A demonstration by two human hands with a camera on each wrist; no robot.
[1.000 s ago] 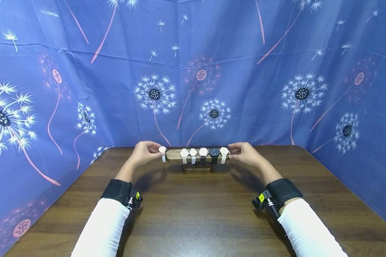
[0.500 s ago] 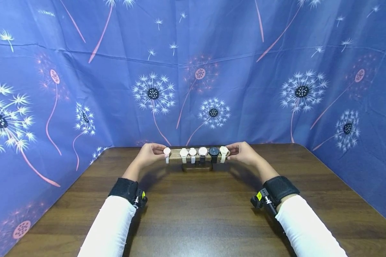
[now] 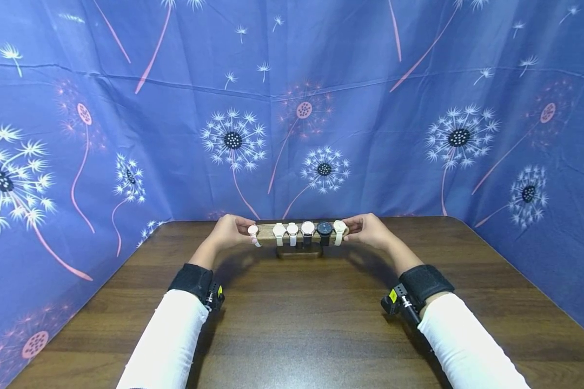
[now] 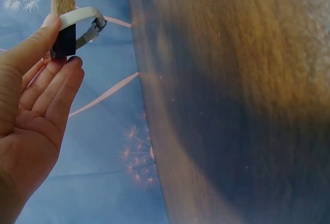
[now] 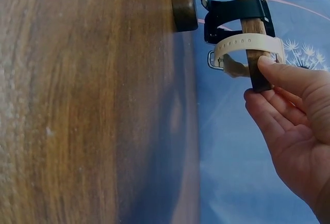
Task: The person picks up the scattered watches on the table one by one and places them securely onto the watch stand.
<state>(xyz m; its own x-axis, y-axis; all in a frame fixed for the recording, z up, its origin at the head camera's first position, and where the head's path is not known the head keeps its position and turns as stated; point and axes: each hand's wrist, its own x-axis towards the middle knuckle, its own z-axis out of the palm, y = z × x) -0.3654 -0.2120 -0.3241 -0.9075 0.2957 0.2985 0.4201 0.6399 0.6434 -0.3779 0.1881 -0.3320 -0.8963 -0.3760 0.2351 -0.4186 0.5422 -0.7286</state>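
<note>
A wooden watch stand (image 3: 269, 232) stands near the table's far edge, with several wristwatches looped round its bar. At the bar's left end is a white-strapped wristwatch (image 3: 253, 230) with a pale round face. My left hand (image 3: 230, 231) pinches this watch; in the left wrist view the thumb lies at its strap (image 4: 82, 15) and the fingers lie beside the dark bar end (image 4: 64, 43). My right hand (image 3: 368, 231) grips the bar's right end, thumb on the wood (image 5: 258, 61), fingers at its tip. Just inside that thumb hangs a cream-strapped watch (image 5: 252, 42).
Between the end watches sit a cream watch (image 3: 279, 233), a white one (image 3: 292, 232), a dark-strapped one with a white face (image 3: 307, 229) and a black one (image 3: 324, 231). The stand's base (image 3: 299, 251) rests on the brown table (image 3: 297, 319). A blue dandelion-print curtain (image 3: 292, 65) hangs behind.
My left hand has moved right, sliding the white-strapped watch from beyond the bar's left end onto it. My right hand keeps its grip at the other end.
</note>
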